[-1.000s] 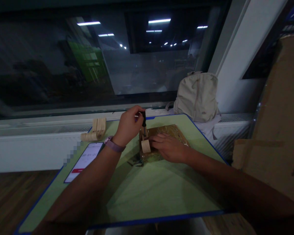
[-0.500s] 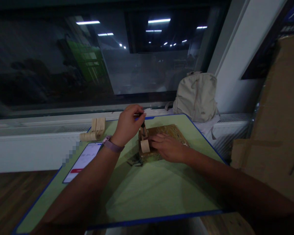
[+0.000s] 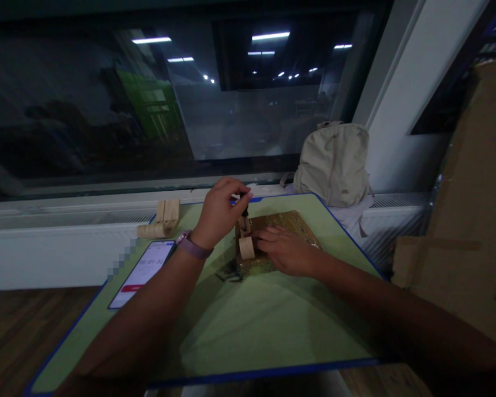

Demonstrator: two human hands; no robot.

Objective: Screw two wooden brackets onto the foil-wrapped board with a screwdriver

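Observation:
My left hand [image 3: 220,212] is closed in a pinch on the top of a small black-handled screwdriver [image 3: 243,205], held upright over a small wooden assembly [image 3: 245,241]. My right hand [image 3: 284,249] lies on the brown board [image 3: 291,221], fingers pressed against the wooden piece beside its round end. A purple watch band sits on my left wrist. A few small dark parts [image 3: 230,273] lie on the green mat [image 3: 252,314] just in front of the board.
A phone [image 3: 143,272] with a lit screen lies at the mat's left. Another wooden piece [image 3: 162,219] rests at the mat's far left corner. A beige backpack [image 3: 334,162] leans on the sill. Cardboard [image 3: 471,198] stands at right. A dark window fills the back.
My left hand has shifted slightly on the screwdriver handle, as if twisting it; the tool stays upright on the wooden piece. My right hand has not moved.

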